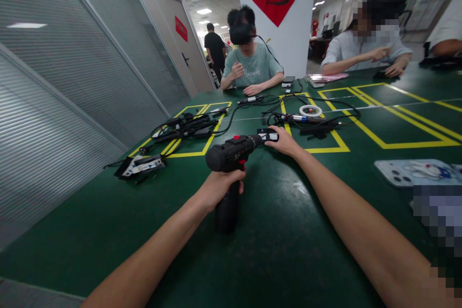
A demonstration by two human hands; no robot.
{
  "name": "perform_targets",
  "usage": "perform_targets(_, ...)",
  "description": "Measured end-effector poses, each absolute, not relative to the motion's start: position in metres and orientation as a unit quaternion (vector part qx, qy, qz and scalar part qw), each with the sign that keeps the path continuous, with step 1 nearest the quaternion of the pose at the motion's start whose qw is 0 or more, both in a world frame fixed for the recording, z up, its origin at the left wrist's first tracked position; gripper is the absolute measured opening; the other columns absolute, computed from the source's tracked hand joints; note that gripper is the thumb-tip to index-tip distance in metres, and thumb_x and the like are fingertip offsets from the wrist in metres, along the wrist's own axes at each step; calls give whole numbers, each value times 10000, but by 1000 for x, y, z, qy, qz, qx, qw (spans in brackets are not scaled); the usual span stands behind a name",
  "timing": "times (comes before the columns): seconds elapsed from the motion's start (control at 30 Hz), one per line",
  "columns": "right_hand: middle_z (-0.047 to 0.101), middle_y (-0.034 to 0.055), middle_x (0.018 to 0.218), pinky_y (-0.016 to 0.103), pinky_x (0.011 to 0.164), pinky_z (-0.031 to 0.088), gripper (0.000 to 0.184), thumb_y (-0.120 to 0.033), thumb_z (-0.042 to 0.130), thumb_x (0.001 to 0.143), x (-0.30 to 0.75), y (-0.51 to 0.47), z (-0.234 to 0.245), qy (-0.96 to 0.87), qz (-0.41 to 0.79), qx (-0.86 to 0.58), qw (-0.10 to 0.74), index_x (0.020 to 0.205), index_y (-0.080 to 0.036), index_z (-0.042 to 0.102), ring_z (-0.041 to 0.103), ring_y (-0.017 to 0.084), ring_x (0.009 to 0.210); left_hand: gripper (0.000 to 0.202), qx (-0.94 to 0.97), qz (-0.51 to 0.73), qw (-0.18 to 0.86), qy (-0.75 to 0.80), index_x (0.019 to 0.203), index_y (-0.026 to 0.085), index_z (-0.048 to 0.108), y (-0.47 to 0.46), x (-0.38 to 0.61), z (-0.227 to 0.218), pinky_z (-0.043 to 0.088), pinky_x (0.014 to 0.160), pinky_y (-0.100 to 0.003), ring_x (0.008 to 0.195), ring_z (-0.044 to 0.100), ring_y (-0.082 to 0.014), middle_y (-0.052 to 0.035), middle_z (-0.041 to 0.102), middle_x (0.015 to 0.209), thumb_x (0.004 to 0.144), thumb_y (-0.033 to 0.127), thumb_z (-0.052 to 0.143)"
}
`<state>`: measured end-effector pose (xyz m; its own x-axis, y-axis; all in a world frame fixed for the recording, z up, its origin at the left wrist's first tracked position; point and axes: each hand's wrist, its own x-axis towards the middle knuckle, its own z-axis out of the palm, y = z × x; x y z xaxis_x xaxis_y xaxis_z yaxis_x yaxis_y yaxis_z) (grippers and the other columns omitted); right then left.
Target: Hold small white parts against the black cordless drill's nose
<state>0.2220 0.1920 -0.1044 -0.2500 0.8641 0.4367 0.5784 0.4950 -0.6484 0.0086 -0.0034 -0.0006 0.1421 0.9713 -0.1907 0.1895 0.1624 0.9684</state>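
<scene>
While the drill (228, 155) is grasped by its near-upright handle in the left hand (221, 187), its long axis is directed forward and rightward at a black block (267, 135) — held in the right hand (284, 142) at the drill's nose, contact not discernible. Both hands are extended over the green table (296, 240).

1 drill (228, 155), 1 held block (266, 135), 1 white ring (302, 111)

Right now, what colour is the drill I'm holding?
The drill is black with red parts, in the head view.
</scene>
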Motion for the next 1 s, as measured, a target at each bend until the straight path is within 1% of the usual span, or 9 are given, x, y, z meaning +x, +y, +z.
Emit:
perform_targets(0.23,536,92,1179,395,981,423,584,-376,682,751,222,189,-103,-771,175,-465,398,1286,-229,501,539,246,1101,158,539,358,531,547,870,144,585,-4,9,-1,361,562,-255,523,528,-127,12,561,605,751,248,595)
perform_targets(0.37,536,94,1179,397,980,423,575,-373,667,760,222,189,-102,-772,174,-467,395,1289,-225,498,546,245,1085,147,539,361,531,545,863,146,579,-3,9,0,364,568,-258,529,535,-122,7,574,657,753,243,590)
perform_targets(0.5,537,98,1171,390,976,426,562,-359,642,770,222,188,-101,-771,173,-471,391,1292,-213,496,547,245,1077,142,545,354,528,547,861,147,577,-2,8,-1,355,563,-258,526,526,-129,14,553,596,760,246,581)
perform_targets(0.67,538,100,1157,382,967,433,567,-354,620,778,222,187,-100,-771,169,-476,388,1308,-203,486,554,244,1057,154,542,359,525,550,860,142,578,-3,9,-1,355,565,-263,527,526,-133,6,569,598,752,251,594)
perform_targets(0.8,533,104,1181,389,977,426,560,-354,615,778,222,187,-100,-771,168,-475,389,1302,-203,491,540,251,1093,133,547,354,522,551,845,142,580,-4,11,2,347,560,-257,519,517,-129,11,562,552,757,242,582)
perform_targets(1.0,533,101,1187,389,982,423,559,-360,612,780,222,187,-99,-772,169,-475,387,1304,-206,490,539,251,1101,129,545,362,526,543,843,148,581,-4,10,2,375,581,-263,529,532,-132,11,576,590,754,241,585)
